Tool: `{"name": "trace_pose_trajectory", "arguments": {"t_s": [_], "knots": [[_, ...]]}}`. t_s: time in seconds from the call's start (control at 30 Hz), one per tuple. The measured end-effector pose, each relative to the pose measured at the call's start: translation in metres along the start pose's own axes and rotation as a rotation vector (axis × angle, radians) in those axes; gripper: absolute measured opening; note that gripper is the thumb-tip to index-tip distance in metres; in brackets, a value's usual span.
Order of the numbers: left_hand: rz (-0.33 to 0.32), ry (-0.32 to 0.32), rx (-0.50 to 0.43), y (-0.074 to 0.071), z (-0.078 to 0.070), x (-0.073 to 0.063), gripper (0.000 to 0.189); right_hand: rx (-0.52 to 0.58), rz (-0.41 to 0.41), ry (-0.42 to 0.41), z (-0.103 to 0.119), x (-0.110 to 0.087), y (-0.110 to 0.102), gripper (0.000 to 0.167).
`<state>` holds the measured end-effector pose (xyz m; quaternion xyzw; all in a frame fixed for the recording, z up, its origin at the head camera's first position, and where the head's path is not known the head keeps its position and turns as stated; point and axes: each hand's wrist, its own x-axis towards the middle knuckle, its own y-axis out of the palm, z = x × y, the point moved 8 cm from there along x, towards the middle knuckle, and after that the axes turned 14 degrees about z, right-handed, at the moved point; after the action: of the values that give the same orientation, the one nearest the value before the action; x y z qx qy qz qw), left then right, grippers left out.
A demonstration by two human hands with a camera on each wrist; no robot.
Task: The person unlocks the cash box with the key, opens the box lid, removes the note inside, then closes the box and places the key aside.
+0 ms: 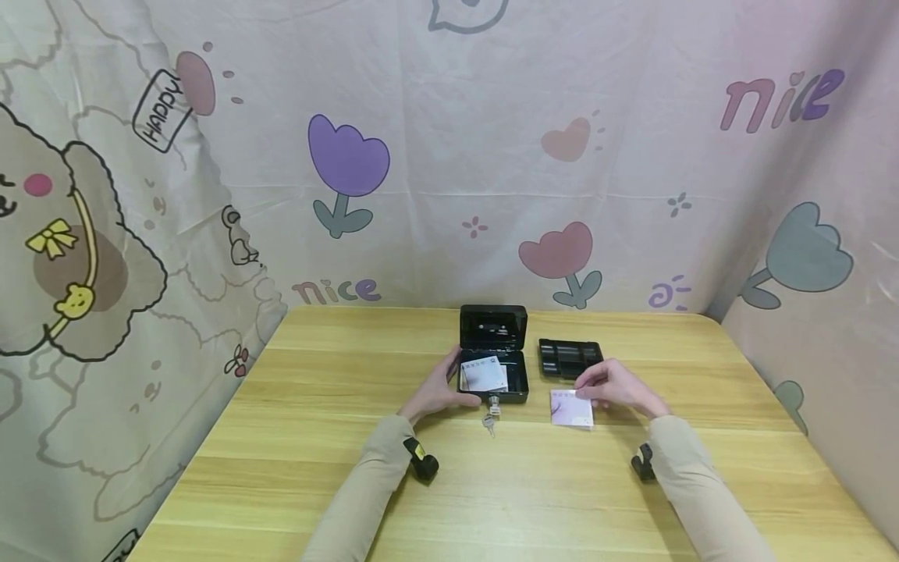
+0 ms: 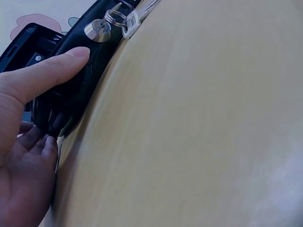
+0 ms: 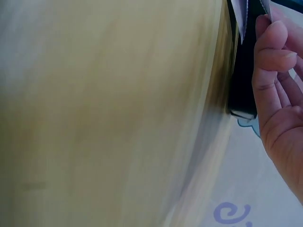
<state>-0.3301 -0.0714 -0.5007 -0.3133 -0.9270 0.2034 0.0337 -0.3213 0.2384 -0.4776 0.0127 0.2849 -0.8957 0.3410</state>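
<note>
A small black cash box [image 1: 517,396] stands on the table with its lid [image 1: 493,326] raised. Pale printed paper sheets [image 1: 483,375] lie inside it. My left hand [image 1: 437,390] grips the box at its left front corner, thumb along the front wall beside the silver lock [image 2: 97,30] and fingers at the side. From the lock hang keys [image 1: 489,424] on a ring. To the right of the box, my right hand [image 1: 618,386] pinches a pale purple printed paper [image 1: 571,410] between thumb and fingertips at its upper right edge.
Behind the right hand a black compartment tray [image 1: 570,357] rests on the wooden table [image 1: 337,351]. A printed cloth [image 1: 435,156] hangs along the table's back edge and both sides. Each wrist wears a small black camera [image 1: 424,465].
</note>
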Motion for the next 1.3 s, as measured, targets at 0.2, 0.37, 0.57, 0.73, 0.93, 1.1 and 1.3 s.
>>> {"name": "trace_pose_trajectory", "arguments": {"t_s": [0.2,0.37,0.57,0.73,0.93,1.1,1.3], "knots": [[0.006,-0.003,-0.006,0.0,0.0,0.0,0.121,-0.072,-0.01,-0.024,0.004,0.004,0.0,0.014],[0.004,-0.004,-0.013,0.0,0.001,0.001,0.121,-0.108,-0.017,-0.026,0.006,0.004,0.0,0.013],[-0.005,-0.012,-0.012,0.0,0.002,0.001,0.12,-0.124,-0.033,-0.021,0.007,0.004,-0.001,0.013],[-0.007,-0.001,-0.017,0.0,0.002,0.002,0.12,-0.14,-0.049,-0.012,0.005,0.005,-0.002,0.013],[0.0,0.006,-0.022,0.001,0.001,0.001,0.121,-0.151,-0.078,0.021,0.004,0.002,-0.004,0.017],[-0.001,0.002,-0.017,0.001,0.001,0.001,0.121,-0.153,-0.1,0.02,0.008,-0.002,-0.007,0.02],[-0.002,0.0,-0.025,0.001,0.001,0.001,0.121,-0.18,-0.125,0.003,0.014,-0.004,-0.01,0.019]]}}
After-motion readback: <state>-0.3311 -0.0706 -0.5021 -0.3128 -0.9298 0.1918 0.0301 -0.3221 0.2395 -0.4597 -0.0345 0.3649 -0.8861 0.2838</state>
